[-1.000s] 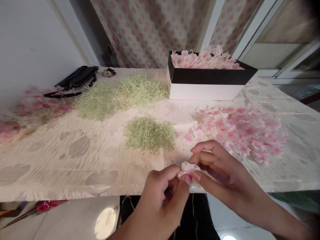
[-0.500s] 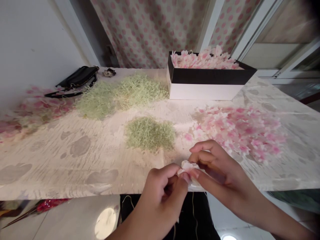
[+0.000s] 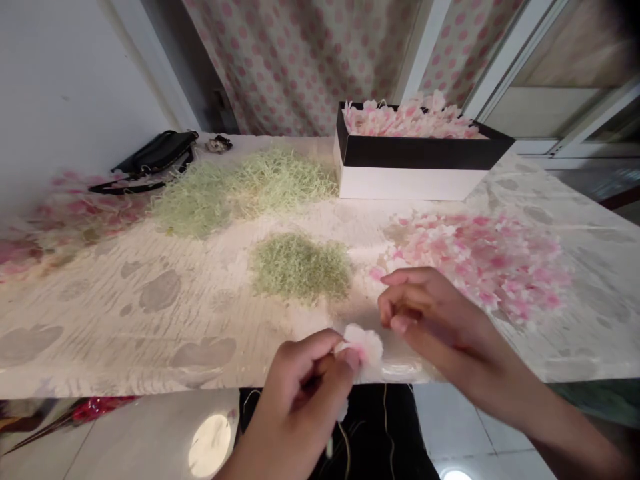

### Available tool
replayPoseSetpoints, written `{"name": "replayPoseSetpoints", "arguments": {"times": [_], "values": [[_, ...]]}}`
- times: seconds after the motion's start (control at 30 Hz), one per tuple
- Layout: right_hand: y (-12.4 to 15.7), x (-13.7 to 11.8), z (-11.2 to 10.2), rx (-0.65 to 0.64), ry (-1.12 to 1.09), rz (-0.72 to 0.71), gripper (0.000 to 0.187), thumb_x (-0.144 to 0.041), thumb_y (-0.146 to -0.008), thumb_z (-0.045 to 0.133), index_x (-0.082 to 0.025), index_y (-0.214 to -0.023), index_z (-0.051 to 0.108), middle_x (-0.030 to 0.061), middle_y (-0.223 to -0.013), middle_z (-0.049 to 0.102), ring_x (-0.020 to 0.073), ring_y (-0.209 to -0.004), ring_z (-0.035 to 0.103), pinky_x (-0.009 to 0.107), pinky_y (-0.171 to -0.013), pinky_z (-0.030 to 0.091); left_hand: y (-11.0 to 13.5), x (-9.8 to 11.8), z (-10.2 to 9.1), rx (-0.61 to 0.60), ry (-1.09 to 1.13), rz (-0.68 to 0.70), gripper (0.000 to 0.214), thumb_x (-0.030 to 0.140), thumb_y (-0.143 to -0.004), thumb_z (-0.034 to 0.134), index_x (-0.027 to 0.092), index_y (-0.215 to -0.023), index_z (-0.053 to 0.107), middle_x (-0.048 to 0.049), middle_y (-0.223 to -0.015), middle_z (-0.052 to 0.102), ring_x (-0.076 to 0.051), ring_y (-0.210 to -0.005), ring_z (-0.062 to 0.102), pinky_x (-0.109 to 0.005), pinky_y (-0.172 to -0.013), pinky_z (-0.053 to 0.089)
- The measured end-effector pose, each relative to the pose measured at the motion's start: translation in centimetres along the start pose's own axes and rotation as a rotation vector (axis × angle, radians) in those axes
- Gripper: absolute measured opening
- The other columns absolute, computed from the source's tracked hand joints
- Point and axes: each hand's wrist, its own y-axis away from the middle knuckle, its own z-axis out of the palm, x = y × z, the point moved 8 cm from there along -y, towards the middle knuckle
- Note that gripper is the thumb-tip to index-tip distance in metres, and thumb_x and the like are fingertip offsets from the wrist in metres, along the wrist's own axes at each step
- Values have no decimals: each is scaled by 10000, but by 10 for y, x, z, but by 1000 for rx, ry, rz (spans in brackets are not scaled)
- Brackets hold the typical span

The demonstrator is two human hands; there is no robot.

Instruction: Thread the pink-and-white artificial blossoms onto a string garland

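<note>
My left hand (image 3: 310, 380) pinches a pale pink artificial flower (image 3: 369, 347) between thumb and index finger, just above the table's front edge. Below that hand, small pale bits (image 3: 343, 410) and a thin cord show against dark clothing; whether they join the flower I cannot tell. To the right of the flower and apart from it, my right hand (image 3: 425, 313) is loosely curled, fingers apart, with nothing visible in it. Just beyond this hand lies a heap of loose pink and white flowers (image 3: 480, 260). A clump of fine green foliage (image 3: 301, 267) lies in front of the hands.
A black-and-white box (image 3: 405, 181) filled with pink flowers stands at the back. Stringy green clumps (image 3: 280, 177) spread left of it. Farther left are a black bag (image 3: 160, 157) and more pink blossoms (image 3: 90, 210). A patterned cloth (image 3: 165, 320) covers the table.
My right hand has let go of the flower and drawn slightly away from it. My left hand has shifted a little left with the flower, which now shows its open petals.
</note>
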Motion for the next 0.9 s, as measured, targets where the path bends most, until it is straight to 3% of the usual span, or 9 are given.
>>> {"name": "replayPoseSetpoints", "arguments": {"times": [0.07, 0.13, 0.27, 0.43, 0.63, 0.9], "values": [[-11, 2, -17, 76, 170, -39, 114, -228, -917, 524, -268, -1018, 559, -4, -908, 638, 160, -879, 621, 266, -759, 498, 9, -14, -13, 79, 20, -67, 401, 362, -898, 534, 208, -588, 331, 86, -483, 245, -88, -449, 196, -254, -442, 174], [-27, 10, -25, 48, 333, -28, 89, -216, -902, 540, -238, -932, 621, 11, -924, 679, 173, -883, 639, 280, -752, 496, 17, -26, -21, 108, 32, -100, 380, 383, -886, 561, 210, -597, 385, 89, -465, 253, -88, -435, 197, -262, -447, 172], [-57, 28, -11, -156, 514, -48, 178, -127, -865, 511, -209, -895, 665, 13, -870, 717, 164, -785, 666, 260, -666, 495, 24, -43, -29, 108, 36, -159, 392, 431, -896, 547, 211, -608, 396, 97, -463, 219, -85, -432, 177, -266, -457, 160], [-81, 35, 6, -165, 679, -108, 237, -20, -794, 466, -168, -838, 646, 53, -807, 690, 195, -736, 639, 287, -641, 447, 21, -44, -27, 81, 64, -157, 431, 476, -897, 535, 205, -602, 375, 98, -482, 197, -77, -432, 166, -270, -457, 145], [-88, 39, 17, -196, 742, -143, 203, -24, -824, 458, -172, -735, 565, 81, -813, 638, 214, -758, 592, 311, -668, 402, 16, -48, -26, 81, 64, -147, 414, 457, -900, 528, 206, -603, 387, 98, -450, 233, -75, -410, 177, -284, -453, 132], [-81, 36, -2, -134, 577, -100, 137, -144, -915, 428, -182, -860, 549, 28, -730, 634, 164, -622, 584, 276, -565, 429, 14, -47, -25, 89, 74, -170, 412, 458, -884, 534, 212, -604, 358, 100, -463, 204, -81, -420, 179, -279, -459, 141]]}}
